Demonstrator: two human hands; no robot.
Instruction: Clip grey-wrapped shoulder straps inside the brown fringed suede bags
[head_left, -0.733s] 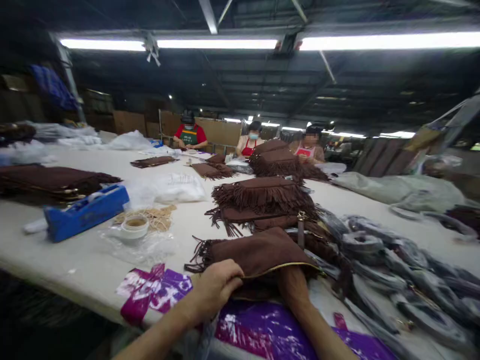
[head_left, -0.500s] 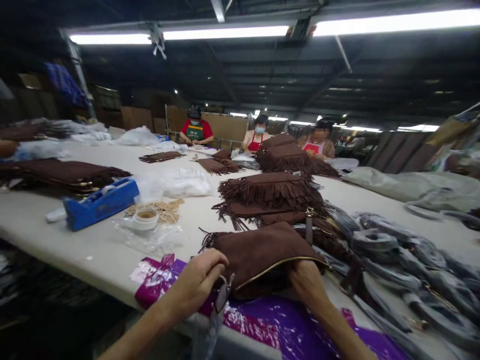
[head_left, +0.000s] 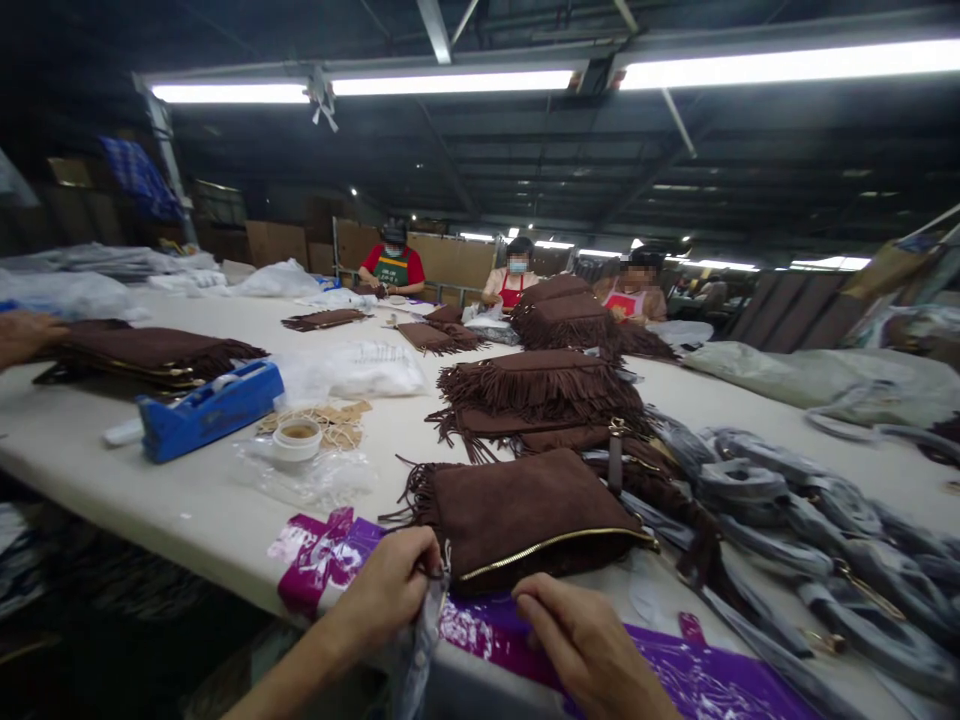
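A dark brown suede pouch (head_left: 517, 510) with fringe lies at the table's front edge, its gold zipper (head_left: 547, 550) parted along the near side. At the pouch's near left corner, my left hand (head_left: 394, 585) pinches the edge by the zipper's end. A strap in clear plastic (head_left: 424, 640) hangs beside those fingers. My right hand (head_left: 574, 640) is in front of the zipper opening, apart from the pouch, its fingers loosely bent with a gap between them and nothing visible in them. Shiny purple plastic (head_left: 487, 620) covers the table edge underneath.
Plastic-wrapped straps (head_left: 817, 540) pile up on the right. More fringed pouches (head_left: 540, 395) are stacked behind. Left stand a blue tape dispenser (head_left: 214, 405) and a tape roll (head_left: 297, 440). Another person's hand (head_left: 30, 335) rests by pouches at far left. Several people work across the table.
My right hand has come out of the pouch's opening toward me. My left hand stays at the left corner, slightly lower. The other person's hand at far left has moved onto the pouches there.
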